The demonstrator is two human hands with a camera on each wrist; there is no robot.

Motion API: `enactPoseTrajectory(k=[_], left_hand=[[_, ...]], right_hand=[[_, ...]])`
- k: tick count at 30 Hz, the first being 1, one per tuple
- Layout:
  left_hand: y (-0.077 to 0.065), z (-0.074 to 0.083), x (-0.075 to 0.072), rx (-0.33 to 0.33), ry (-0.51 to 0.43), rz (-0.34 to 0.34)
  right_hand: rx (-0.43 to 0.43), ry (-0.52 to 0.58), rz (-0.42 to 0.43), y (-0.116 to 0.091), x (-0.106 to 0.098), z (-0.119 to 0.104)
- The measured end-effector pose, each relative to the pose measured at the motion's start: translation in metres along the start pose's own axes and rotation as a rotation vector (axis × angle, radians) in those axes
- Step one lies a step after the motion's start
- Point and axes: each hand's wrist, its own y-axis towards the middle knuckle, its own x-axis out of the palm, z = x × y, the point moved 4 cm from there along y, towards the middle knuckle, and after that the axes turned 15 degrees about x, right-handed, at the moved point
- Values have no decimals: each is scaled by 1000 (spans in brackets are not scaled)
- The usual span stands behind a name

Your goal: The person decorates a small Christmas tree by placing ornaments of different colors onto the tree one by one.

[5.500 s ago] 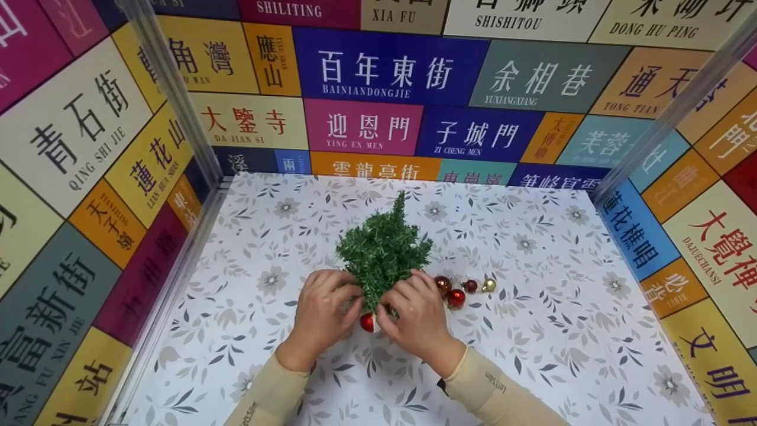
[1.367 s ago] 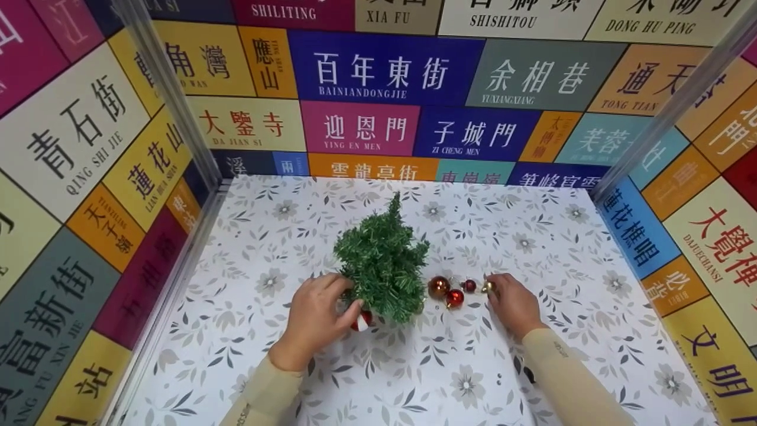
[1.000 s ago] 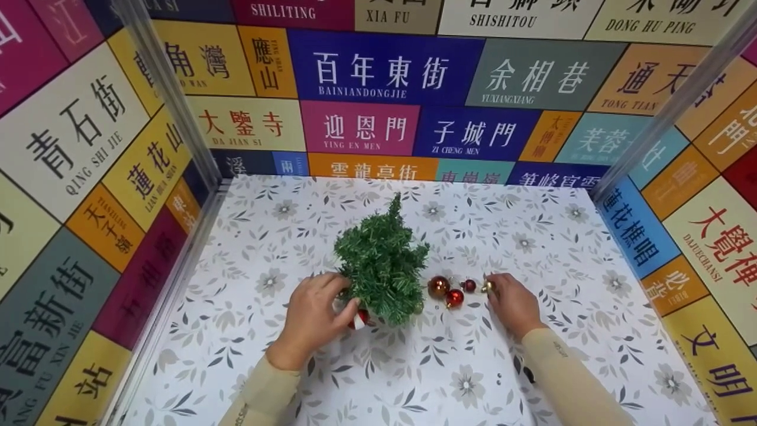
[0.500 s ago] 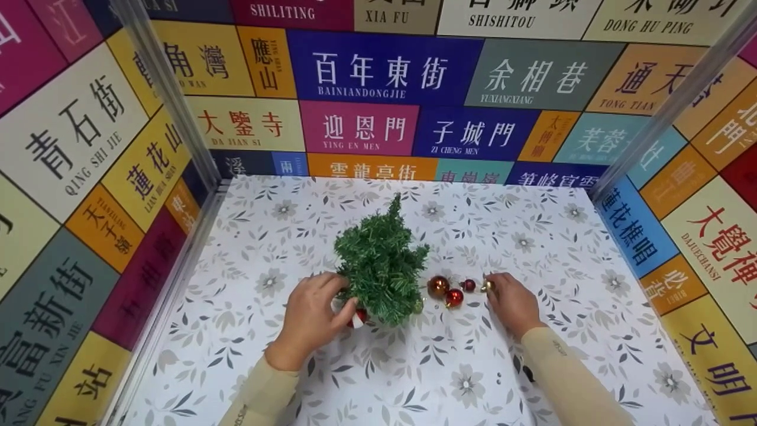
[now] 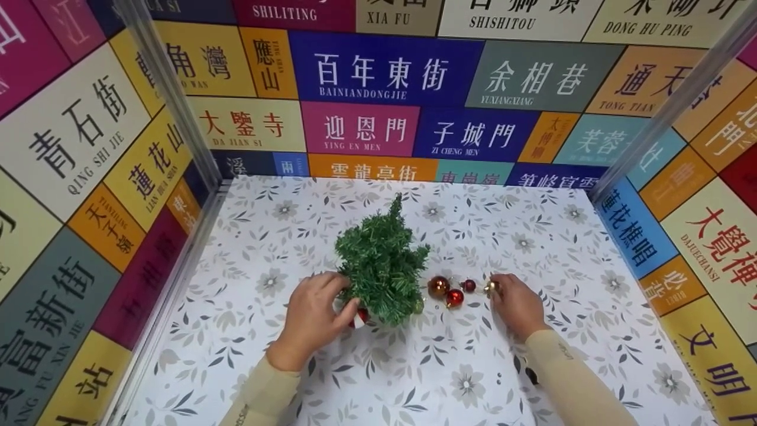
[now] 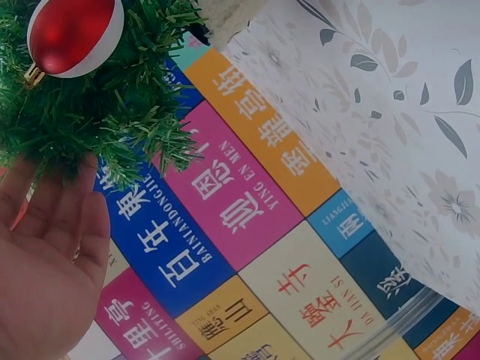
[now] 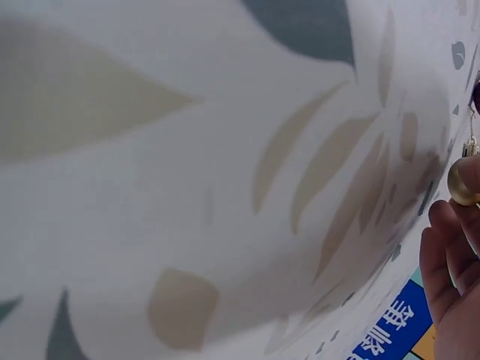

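Note:
A small green artificial Christmas tree (image 5: pixel 381 266) stands in the middle of the table. My left hand (image 5: pixel 316 313) holds its lower left side, fingertips hidden among the branches in both the head and left wrist views. By my left thumb, low on the tree, is a red-and-white bauble (image 5: pixel 359 318); the left wrist view has a red-and-white bauble (image 6: pixel 75 34) among the branches. A pale greenish bauble (image 5: pixel 418 306) shows at the lower right branches. My right hand (image 5: pixel 517 305) pinches a small gold bauble (image 5: pixel 491 287) between thumb and finger, low over the table.
Between the tree and my right hand lie a brown bauble (image 5: pixel 439 287), a red bauble (image 5: pixel 454 297) and a small dark red bauble (image 5: pixel 468 286). A floral cloth (image 5: pixel 461 384) covers the table. Sign-patterned panels (image 5: pixel 387 68) enclose its back and sides.
Earlier both hands were at the tree's lower front, by a red-and-white bauble. My right hand then went right to the gold bauble, which has just shifted slightly rightward. My left hand stays put.

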Motion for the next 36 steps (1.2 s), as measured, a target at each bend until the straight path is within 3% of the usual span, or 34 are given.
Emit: enactPoseTrajectory(k=[9, 18, 27, 36], left_hand=[[3, 1, -1, -11, 18, -9], [3, 1, -2, -4, 20, 16], [3, 3, -2, -9, 29, 25], [4, 6, -1, -16, 32, 20]], right_hand=[[-46, 17, 122, -22, -22, -19], [-307, 118, 301, -49, -47, -69], [-491, 204, 316, -70, -57, -118], [-583, 261, 319, -85, -63, -150]])
